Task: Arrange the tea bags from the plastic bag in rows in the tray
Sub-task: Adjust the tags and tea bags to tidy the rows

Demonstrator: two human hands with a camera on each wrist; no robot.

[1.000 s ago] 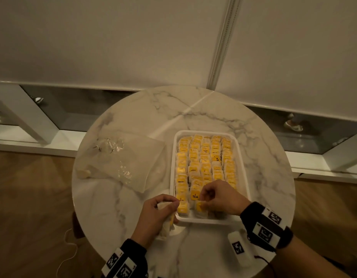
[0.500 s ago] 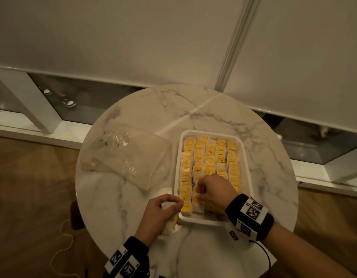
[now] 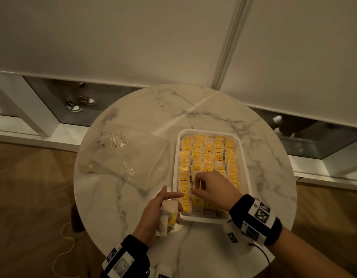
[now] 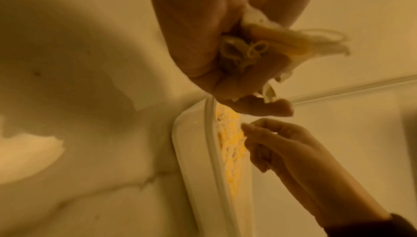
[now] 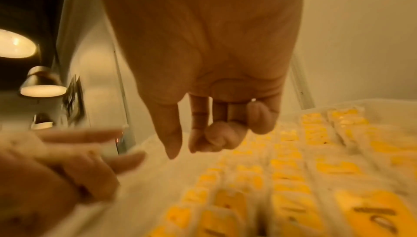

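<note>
A white tray (image 3: 209, 130) on the round marble table holds rows of yellow-labelled tea bags (image 3: 208, 155). My left hand (image 3: 173, 203) is beside the tray's near left corner. It grips a small stack of tea bags (image 3: 170, 214), with its index finger stretched toward the rim. The left wrist view shows this stack (image 4: 270, 44) squeezed in the palm next to the tray rim (image 4: 210, 151). My right hand (image 3: 199, 185) hovers over the near half of the rows. In the right wrist view its fingers (image 5: 216, 135) are curled and nothing is between them and the thumb.
A clear, crumpled plastic bag (image 3: 123, 159) lies flat on the left part of the table (image 3: 193, 101). The table's near edge is under my wrists. Beyond the table are a low glass pane and a white blind. A white cable (image 3: 63, 247) lies on the wooden floor.
My right hand left the near row and moved farther into the tray. The left index finger straightened toward the tray rim. The head view shifted slightly.
</note>
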